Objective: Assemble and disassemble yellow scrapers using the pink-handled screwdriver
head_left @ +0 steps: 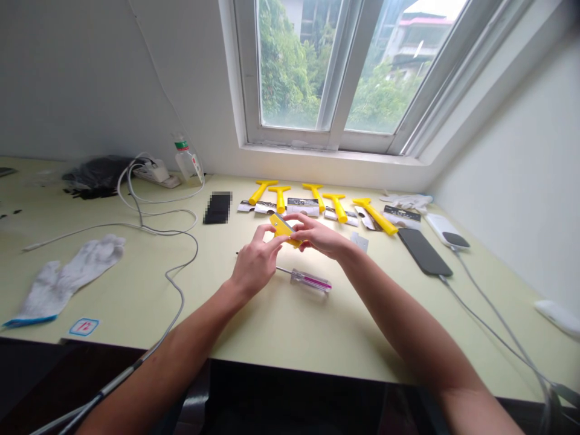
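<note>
Both hands hold a yellow scraper point(281, 226) above the table, its broad head tilted, with a grey strip along the upper edge and a small screw on its face. My left hand point(254, 263) grips its near side with thumb and fingertips. From the right, my right hand point(321, 235) pinches the other end; whether a handle extends behind the fingers is hidden. Below them lies a screwdriver point(312, 281) with a clear and purple handle, its shaft partly covered by my left hand. A thin grey metal plate point(359, 241) rests beyond my right wrist.
Several T-shaped yellow scrapers point(375, 216) and black-and-white cards point(302, 206) line the back. At right are a phone point(425, 251) and a white power bank point(447, 232) with cables. Leftward lie a glove point(67, 278), a grey cable point(176, 284), a bottle point(186, 162) and a black item point(218, 208).
</note>
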A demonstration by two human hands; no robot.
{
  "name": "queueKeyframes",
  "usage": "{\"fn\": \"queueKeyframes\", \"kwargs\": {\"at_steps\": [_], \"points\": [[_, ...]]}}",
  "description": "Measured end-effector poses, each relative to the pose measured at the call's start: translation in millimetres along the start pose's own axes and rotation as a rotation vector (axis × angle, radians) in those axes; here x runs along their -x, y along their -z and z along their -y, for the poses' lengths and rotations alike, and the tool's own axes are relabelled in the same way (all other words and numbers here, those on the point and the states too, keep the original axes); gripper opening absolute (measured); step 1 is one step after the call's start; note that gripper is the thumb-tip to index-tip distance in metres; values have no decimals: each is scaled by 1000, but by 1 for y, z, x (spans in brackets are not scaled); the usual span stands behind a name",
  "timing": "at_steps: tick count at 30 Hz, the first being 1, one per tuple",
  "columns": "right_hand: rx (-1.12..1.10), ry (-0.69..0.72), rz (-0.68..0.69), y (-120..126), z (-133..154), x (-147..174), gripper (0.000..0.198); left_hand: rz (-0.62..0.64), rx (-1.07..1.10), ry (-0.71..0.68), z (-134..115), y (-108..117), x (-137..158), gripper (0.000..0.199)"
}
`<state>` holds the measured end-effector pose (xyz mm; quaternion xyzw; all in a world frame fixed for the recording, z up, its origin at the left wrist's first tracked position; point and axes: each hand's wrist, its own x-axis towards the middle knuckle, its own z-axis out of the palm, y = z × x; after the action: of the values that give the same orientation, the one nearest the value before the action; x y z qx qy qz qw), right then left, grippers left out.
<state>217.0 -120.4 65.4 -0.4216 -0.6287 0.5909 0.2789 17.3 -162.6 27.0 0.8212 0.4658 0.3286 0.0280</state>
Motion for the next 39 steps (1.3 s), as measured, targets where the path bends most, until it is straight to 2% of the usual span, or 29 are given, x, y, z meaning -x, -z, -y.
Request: {"fn": "queueKeyframes", "kwargs": {"at_steps": [22, 27, 30, 33, 36, 39], "points": [[144, 30, -107, -11, 3, 0, 52, 17, -6, 0, 2, 0, -1, 34], [187, 51, -94, 6, 7, 0, 47, 35, -35, -13, 4, 1, -1, 34], [501, 42, -230, 33, 6, 8, 34, 54, -41, -17, 3, 1, -1, 33], [835, 14, -415, 61, -10, 28, 24, 84, -44, -19, 2, 0, -2, 34], [973, -19, -453, 73, -36, 54, 19, 108, -43, -25, 1, 0, -1, 38], [1062, -2, -458, 70, -56, 70, 20, 111, 0, -36, 1, -2, -1, 38]]}}
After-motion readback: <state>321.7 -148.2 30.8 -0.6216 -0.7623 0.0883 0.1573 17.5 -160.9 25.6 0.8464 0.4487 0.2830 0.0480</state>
